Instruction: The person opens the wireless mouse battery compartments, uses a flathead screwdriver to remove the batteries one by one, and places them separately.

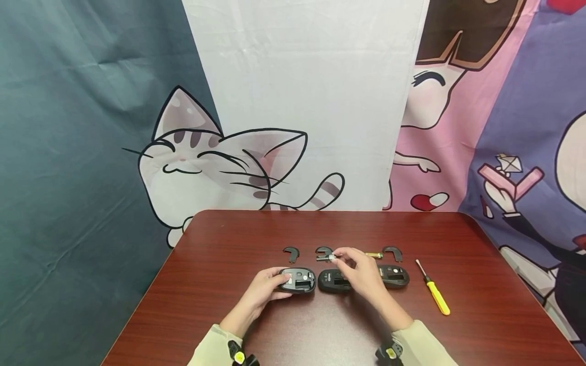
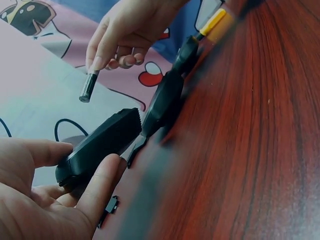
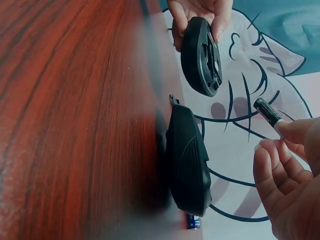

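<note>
In my left hand (image 1: 263, 288) I hold a computer mouse (image 1: 298, 282) underside up, its battery compartment uncovered. The left wrist view shows thumb and fingers gripping the sides of this mouse (image 2: 97, 145). My right hand (image 1: 361, 274) pinches a small dark cylindrical battery (image 3: 267, 111) by one end. The battery (image 2: 88, 89) is in the air, apart from the held mouse. Beneath the right hand, a second overturned mouse (image 1: 330, 282) lies on the table, partly hidden by that hand. A third overturned mouse (image 1: 396, 276) lies to its right, also partly covered.
Three curved black battery covers stand out behind the mice: left (image 1: 291, 253), middle (image 1: 324, 250) and right (image 1: 393, 252). A yellowish battery (image 1: 374, 255) lies beside the right cover. A yellow-handled screwdriver (image 1: 437, 297) is at the right of the brown table (image 1: 229, 234).
</note>
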{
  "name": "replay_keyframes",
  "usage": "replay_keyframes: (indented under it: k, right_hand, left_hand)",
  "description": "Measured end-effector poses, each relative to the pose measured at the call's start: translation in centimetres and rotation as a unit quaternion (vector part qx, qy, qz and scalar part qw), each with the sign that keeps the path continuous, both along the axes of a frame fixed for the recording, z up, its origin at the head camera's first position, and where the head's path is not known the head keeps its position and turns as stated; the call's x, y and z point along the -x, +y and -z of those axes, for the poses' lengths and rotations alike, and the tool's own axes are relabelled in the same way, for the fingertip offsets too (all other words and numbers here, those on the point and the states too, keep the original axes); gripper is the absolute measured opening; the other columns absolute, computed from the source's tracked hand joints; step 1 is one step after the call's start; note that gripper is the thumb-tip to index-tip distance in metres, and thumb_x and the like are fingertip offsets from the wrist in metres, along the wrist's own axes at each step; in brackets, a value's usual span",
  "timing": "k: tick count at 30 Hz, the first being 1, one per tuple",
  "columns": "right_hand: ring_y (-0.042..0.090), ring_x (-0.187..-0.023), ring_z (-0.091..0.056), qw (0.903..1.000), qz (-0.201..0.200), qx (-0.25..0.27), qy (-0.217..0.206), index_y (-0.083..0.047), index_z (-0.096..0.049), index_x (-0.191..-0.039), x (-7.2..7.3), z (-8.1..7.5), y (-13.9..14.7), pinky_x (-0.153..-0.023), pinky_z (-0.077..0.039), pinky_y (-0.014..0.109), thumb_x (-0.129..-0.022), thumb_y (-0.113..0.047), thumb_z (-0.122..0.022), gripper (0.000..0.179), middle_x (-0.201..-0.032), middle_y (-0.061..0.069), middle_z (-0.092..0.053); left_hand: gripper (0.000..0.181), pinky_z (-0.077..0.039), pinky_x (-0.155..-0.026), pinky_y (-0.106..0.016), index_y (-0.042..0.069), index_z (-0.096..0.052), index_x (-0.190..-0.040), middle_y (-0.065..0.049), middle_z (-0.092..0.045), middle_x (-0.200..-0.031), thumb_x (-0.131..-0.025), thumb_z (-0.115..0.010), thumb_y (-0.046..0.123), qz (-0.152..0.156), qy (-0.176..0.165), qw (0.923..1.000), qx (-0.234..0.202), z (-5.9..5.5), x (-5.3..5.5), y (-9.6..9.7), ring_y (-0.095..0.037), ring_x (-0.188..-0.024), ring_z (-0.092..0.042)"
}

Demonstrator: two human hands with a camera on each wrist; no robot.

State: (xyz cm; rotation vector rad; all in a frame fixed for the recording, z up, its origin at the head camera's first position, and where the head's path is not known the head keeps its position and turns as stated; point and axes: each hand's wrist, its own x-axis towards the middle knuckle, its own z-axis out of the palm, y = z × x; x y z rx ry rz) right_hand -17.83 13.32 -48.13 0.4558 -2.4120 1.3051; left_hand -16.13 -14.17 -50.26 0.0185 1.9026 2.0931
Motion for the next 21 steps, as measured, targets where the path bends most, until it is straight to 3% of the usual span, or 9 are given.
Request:
replay_keyframes:
  k: [6,13,21]
  right_hand:
    - [0.005,-0.053,-0.056,0.9994,-0.011,0.018,-0.028,-0.016,-0.074,-0.099,1.0,0.4,-0.7,-0.046,-0.05,0.021,-0.087,-0.014,-0.08,0.014,-0.071,-0.002,-0.067]
    - [0.003,-0.059,-0.057,0.9988,0.004,-0.003,-0.048,-0.021,-0.074,-0.099,1.9,0.5,-1.3,-0.051,-0.052,0.021,-0.088,-0.018,-0.08,0.013,-0.074,-0.01,-0.063]
    - [0.008,-0.061,-0.061,0.9979,-0.006,0.004,-0.064,-0.02,-0.075,-0.098,2.8,0.7,-2.0,-0.05,-0.056,0.021,-0.088,-0.017,-0.08,0.012,-0.074,-0.008,-0.065]
  left_hand:
    - [0.046,-0.065,-0.078,-0.035,-0.016,-0.051,-0.135,-0.019,-0.07,-0.11,-0.098,-0.061,0.01,-0.001,-0.005,1.0,0.003,0.3,0.4,-0.2,-0.021,-0.093,-0.072]
    - [0.046,-0.065,-0.078,-0.035,-0.017,-0.051,-0.134,-0.02,-0.07,-0.112,-0.098,-0.061,0.011,0.001,-0.009,0.9999,0.008,0.7,0.6,-0.4,-0.022,-0.094,-0.072]
    - [0.046,-0.065,-0.078,-0.034,-0.017,-0.052,-0.133,-0.022,-0.07,-0.113,-0.098,-0.062,0.011,-0.002,-0.015,0.9998,0.015,0.8,0.7,-0.4,-0.023,-0.095,-0.072]
